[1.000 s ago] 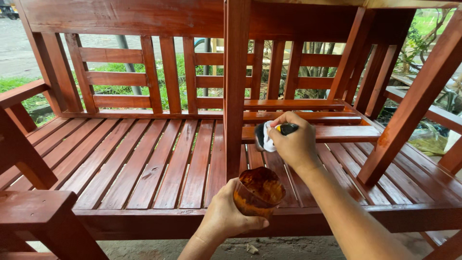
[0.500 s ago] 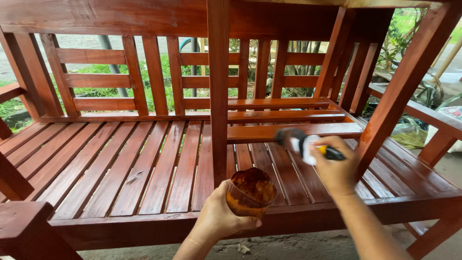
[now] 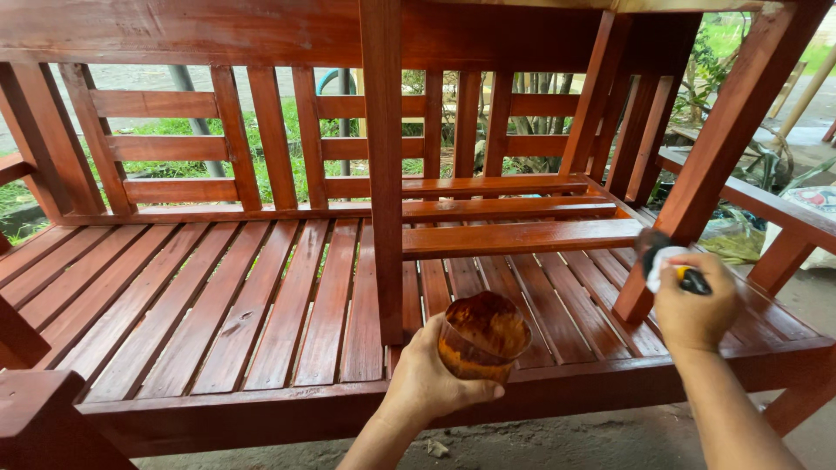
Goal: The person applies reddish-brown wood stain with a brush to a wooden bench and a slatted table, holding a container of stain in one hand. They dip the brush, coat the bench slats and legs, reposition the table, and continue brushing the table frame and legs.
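My left hand (image 3: 433, 380) grips a small clear plastic cup (image 3: 482, 337) stained with brown wood varnish, held over the front edge of a red-brown slatted wooden bench (image 3: 218, 305). Off to the right, my right hand (image 3: 694, 300) holds a paintbrush (image 3: 666, 259) with a black handle and a pale wrap near the bristles. The brush tip touches the foot of a slanted wooden leg (image 3: 714, 157). That leg belongs to a stained piece of furniture standing on the bench seat.
A vertical post (image 3: 383, 165) of the same stained piece stands on the seat, just left of the cup. Horizontal slats (image 3: 514, 235) join the post and the leg. Beyond the slatted backrest (image 3: 165, 148) are grass and plants. Bare ground lies below the bench front.
My right hand has carried the brush from near the middle post rightward to the slanted leg. The view has shifted right. My left hand keeps the cup in about the same place.
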A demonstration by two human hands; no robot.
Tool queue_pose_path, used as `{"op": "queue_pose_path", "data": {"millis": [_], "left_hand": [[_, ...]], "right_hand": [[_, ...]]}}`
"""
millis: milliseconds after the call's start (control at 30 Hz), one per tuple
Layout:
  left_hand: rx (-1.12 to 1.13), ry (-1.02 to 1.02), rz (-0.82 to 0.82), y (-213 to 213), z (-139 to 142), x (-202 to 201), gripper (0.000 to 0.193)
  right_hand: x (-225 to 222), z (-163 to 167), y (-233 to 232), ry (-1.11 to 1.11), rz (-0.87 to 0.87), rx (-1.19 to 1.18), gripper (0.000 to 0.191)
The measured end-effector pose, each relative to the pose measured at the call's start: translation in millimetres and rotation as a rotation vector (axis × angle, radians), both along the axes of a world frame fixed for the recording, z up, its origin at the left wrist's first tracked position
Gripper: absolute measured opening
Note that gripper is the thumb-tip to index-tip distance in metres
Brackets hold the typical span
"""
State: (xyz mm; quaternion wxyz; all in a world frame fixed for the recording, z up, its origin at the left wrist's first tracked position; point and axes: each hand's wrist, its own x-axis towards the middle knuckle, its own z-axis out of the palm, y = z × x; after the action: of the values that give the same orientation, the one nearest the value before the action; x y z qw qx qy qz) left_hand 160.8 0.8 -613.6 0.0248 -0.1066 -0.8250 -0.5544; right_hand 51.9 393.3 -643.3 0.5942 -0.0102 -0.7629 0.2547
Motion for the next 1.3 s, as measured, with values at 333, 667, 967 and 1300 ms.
{"op": "queue_pose_path", "data": {"millis": [333,667,967,1300], "left_hand": [[-0.068,0.302,0.087,20,-42,-23,0.117],[-0.065,0.402,0.014,23,-71,-36,0.121],[-0.029,0.354,0.063,20,-71,-38,0.122],[-0.033,0.366,0.144,21,-68,-44,0.116]], "right_hand": [[44,68,-88,-0.300,0.587,-0.255,0.014],[100,154,-101,-0.657,1.057,0.058,0.011],[102,148,-138,-0.955,1.063,0.055,0.013],[101,115,-198,-1.121,0.743,0.336,0.013]]}}
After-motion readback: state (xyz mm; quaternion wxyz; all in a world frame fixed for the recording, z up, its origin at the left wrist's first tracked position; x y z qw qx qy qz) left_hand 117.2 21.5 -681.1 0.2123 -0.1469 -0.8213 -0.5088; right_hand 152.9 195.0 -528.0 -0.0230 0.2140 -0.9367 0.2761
